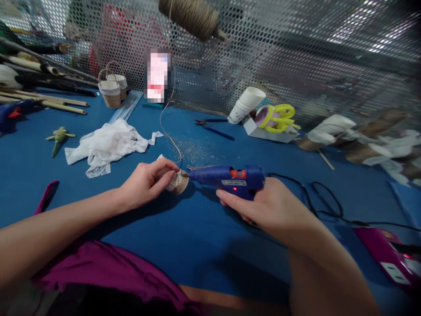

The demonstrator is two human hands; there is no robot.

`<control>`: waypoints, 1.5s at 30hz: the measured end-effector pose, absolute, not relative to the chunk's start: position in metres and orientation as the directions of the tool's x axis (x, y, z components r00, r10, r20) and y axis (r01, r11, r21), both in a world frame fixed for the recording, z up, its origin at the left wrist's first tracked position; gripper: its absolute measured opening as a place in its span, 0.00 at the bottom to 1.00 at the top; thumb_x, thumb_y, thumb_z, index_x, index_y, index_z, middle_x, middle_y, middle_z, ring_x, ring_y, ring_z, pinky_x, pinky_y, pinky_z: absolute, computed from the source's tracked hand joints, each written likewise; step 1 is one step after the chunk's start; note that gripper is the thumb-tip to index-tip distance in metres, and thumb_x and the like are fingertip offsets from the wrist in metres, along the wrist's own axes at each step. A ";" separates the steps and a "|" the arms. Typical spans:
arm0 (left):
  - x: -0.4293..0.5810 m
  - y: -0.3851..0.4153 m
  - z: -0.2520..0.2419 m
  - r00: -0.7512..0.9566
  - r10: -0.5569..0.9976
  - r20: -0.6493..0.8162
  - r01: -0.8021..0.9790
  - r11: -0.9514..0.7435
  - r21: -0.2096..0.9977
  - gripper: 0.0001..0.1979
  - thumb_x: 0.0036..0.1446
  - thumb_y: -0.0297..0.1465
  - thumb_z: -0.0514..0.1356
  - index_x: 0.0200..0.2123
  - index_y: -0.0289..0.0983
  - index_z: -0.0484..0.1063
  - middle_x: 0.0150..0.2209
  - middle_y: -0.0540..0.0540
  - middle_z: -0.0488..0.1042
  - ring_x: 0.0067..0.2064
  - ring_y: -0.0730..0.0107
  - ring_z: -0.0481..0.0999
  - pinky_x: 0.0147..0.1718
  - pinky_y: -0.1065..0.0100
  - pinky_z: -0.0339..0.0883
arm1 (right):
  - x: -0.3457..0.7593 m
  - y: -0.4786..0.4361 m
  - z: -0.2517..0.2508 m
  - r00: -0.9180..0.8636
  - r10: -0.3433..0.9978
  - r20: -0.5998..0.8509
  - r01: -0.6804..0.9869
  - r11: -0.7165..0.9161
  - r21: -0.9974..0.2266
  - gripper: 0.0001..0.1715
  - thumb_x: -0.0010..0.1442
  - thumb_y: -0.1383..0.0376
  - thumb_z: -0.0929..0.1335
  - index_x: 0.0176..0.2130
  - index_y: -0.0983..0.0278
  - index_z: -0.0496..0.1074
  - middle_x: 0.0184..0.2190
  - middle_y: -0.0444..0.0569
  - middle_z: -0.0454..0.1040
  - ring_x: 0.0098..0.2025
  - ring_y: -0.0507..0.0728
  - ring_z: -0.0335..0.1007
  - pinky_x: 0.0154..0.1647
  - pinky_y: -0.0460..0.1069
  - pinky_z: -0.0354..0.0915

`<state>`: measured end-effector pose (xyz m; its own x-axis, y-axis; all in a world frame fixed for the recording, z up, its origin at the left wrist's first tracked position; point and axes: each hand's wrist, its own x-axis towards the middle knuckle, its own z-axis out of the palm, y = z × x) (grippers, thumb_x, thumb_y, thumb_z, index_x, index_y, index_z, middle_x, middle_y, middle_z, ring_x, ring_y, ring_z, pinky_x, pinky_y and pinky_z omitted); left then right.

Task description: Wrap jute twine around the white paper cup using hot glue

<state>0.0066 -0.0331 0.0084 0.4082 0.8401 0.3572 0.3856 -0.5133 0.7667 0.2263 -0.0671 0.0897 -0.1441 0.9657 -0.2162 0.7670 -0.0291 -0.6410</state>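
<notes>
My left hand [149, 182] grips a small paper cup [179, 183] partly wrapped in twine, tilted on its side over the blue table. My right hand [259, 202] is closed around a blue glue gun [226, 177] with a small red light lit. The gun points left, its nozzle tip at the cup's wrapped part beside my left fingertips. A strand of twine [167, 136] curves down to the cup from behind. My left fingers hide part of the cup.
White lace [112, 142] lies left, with two twine baskets [111, 94] behind. A phone [158, 77] leans on the mesh below a twine spool [194, 17]. Pliers [215, 128], stacked cups [246, 104] and a white box [271, 131] stand behind; black cable [324, 210] runs right.
</notes>
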 end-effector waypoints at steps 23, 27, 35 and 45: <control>0.006 -0.033 0.009 0.398 0.839 0.369 0.405 -0.522 0.751 0.09 0.60 0.30 0.51 0.37 0.33 0.69 0.23 0.50 0.72 0.20 0.79 0.66 0.18 0.79 0.58 | 0.226 -0.064 0.088 -0.104 0.969 -0.226 0.765 -0.067 -0.641 0.14 0.49 0.55 0.67 0.20 0.62 0.67 0.10 0.40 0.61 0.15 0.49 0.55 0.15 0.45 0.53; 0.007 -0.034 0.011 0.409 0.839 0.359 0.424 -0.523 0.739 0.09 0.60 0.29 0.51 0.38 0.33 0.69 0.25 0.48 0.74 0.22 0.78 0.68 0.20 0.78 0.60 | 0.224 -0.060 0.088 -0.114 0.969 -0.217 0.738 -0.064 -0.672 0.13 0.49 0.56 0.68 0.21 0.61 0.68 0.11 0.40 0.63 0.15 0.50 0.58 0.16 0.45 0.56; 0.006 -0.033 0.011 0.412 0.838 0.357 0.436 -0.526 0.730 0.10 0.60 0.29 0.50 0.38 0.33 0.69 0.26 0.48 0.75 0.24 0.77 0.71 0.22 0.78 0.62 | 0.227 -0.055 0.083 -0.131 0.971 -0.203 0.712 -0.050 -0.700 0.19 0.51 0.55 0.67 0.17 0.62 0.63 0.11 0.40 0.63 0.15 0.49 0.60 0.18 0.45 0.59; 0.004 -0.039 0.018 0.384 0.727 0.569 0.373 -0.686 0.625 0.08 0.59 0.26 0.52 0.39 0.33 0.69 0.27 0.48 0.76 0.21 0.81 0.69 0.21 0.78 0.62 | 0.261 0.007 0.051 0.248 0.969 0.005 0.888 -0.225 -0.400 0.20 0.58 0.54 0.62 0.29 0.68 0.71 0.28 0.58 0.75 0.34 0.63 0.72 0.32 0.51 0.62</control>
<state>0.0044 -0.0385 0.0175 0.3841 0.7272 0.5689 0.3730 -0.6858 0.6249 0.2615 0.0068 0.0513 0.2476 0.9688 0.0051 0.8883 -0.2250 -0.4003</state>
